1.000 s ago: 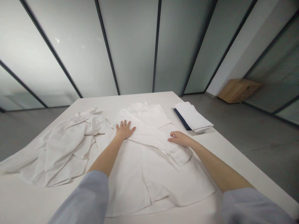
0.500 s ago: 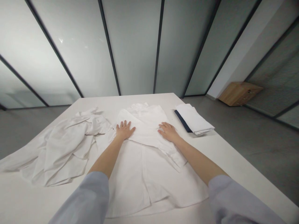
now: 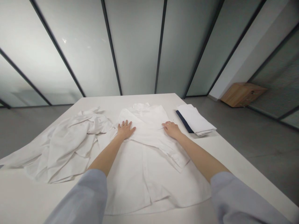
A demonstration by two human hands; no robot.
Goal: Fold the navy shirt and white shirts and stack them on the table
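A white shirt lies flat on the white table, collar away from me, with a sleeve folded across its chest. My left hand rests flat and open on the shirt's left shoulder area, fingers spread. My right hand lies flat on the right shoulder area, fingers stretched out, pressing the cloth. Neither hand holds anything.
A crumpled pile of white garments lies to the left on the table. A folded white cloth with a dark blue edge sits at the back right. Frosted glass walls stand behind; a wooden box is on the floor at right.
My right hand moved from the folded sleeve up and left, then settled flat on the shirt's right shoulder. My left hand stayed in place.
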